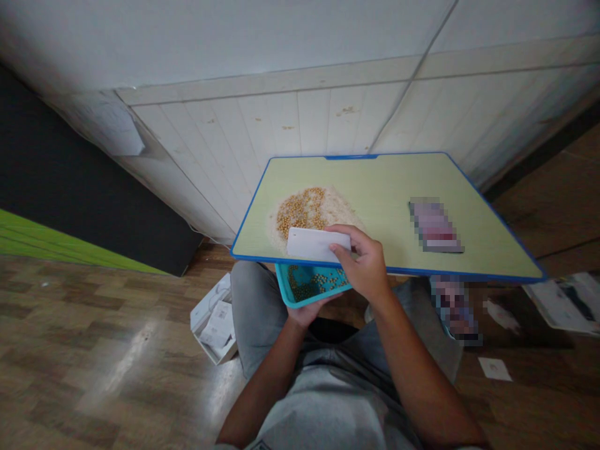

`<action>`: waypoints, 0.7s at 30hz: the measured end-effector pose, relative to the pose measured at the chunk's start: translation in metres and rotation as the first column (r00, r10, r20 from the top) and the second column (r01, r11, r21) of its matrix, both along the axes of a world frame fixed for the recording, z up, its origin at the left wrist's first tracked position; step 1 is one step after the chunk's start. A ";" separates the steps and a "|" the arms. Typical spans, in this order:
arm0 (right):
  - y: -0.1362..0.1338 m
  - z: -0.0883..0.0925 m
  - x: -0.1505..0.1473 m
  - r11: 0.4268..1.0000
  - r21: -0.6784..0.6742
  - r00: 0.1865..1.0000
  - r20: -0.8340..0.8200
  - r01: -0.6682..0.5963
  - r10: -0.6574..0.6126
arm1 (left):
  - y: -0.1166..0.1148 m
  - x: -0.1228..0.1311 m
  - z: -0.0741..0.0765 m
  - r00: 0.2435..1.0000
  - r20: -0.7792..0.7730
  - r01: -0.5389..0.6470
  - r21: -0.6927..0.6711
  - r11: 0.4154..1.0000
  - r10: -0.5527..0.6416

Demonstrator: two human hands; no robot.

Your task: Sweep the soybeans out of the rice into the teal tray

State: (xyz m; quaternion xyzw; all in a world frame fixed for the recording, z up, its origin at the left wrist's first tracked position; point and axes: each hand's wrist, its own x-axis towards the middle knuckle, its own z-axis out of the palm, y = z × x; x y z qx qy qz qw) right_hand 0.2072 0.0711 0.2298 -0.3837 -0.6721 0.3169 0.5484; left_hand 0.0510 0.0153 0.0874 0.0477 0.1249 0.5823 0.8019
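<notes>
My right hand [363, 256] pinches a flat white card [312, 244] by its right end, over the front edge of the low table [389, 181]. Behind the card lies a heap of round yellow beans [300, 212], with pale grains [338, 203] spread along its right side. Below the table's edge, my left hand [307, 312] holds a teal plastic tray [293, 304] from underneath, and most of its fingers are hidden. Several beans and darker grains lie in the tray. The table top covers the tray's far part.
A phone-like object [435, 228], blurred out, lies on the table's right side. An open white box [213, 328] with papers stands on the floor by my left knee. Right of my legs are another blurred item [454, 309] and a white square [495, 369]. A panelled wall rises behind the table.
</notes>
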 end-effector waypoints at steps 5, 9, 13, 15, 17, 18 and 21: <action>-0.001 -0.001 0.001 1.000 0.016 1.000 0.012 0.021 -0.022 | 0.001 0.000 0.002 0.999 0.022 0.024 0.007 1.000 -0.024; -0.001 0.000 0.003 0.999 0.004 0.999 0.022 0.042 -0.042 | 0.000 -0.002 0.000 0.999 0.024 0.043 0.005 0.999 -0.043; 0.000 -0.001 0.007 0.996 -0.006 0.996 -0.002 0.084 -0.084 | 0.000 -0.002 0.002 0.996 -0.021 0.083 0.035 0.996 -0.083; 0.001 -0.003 0.009 0.993 -0.002 0.993 -0.002 0.118 -0.118 | 0.000 -0.001 0.005 0.996 -0.042 0.082 0.065 0.995 -0.080; 0.002 -0.004 0.011 0.986 -0.002 0.986 0.007 0.166 -0.166 | 0.000 0.000 0.008 0.993 -0.060 0.105 0.083 0.991 -0.101; 0.002 -0.004 0.012 0.982 -0.005 0.982 0.007 0.189 -0.189 | 0.000 0.000 0.009 0.992 -0.064 0.113 0.088 0.990 -0.107; 0.001 -0.003 0.017 0.965 -0.012 0.965 -0.004 0.261 -0.261 | -0.001 0.000 0.007 0.993 -0.057 0.111 0.105 0.988 -0.106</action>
